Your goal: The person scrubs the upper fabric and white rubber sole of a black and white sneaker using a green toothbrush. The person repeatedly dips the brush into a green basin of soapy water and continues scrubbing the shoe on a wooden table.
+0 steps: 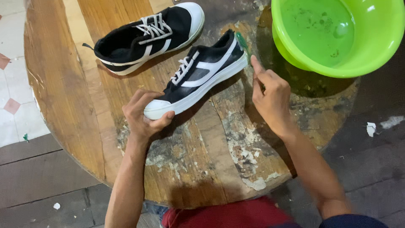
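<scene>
Caption: Two black-and-white sneakers on a round wooden table [55, 84], one held at the toe and brushed at the heel.

Detail: At upper left the spare sneaker [147, 36] lies on its side on the table, apart from my hands. My left hand [143, 116] is closed around the white toe cap of the held sneaker [202, 74] — fingers over the top, thumb underneath — and keeps the toe raised while the shoe runs diagonally up to the right. My right hand [272, 99] is curled shut around a green brush [242, 42]; the bristle end sits against the heel of the held sneaker. Only the brush head shows, the handle is hidden in my grip. At upper right a lime-green plastic basin [379, 46] holds water — it stands just beside the heel, on the worn, flaking part of the table.
</scene>
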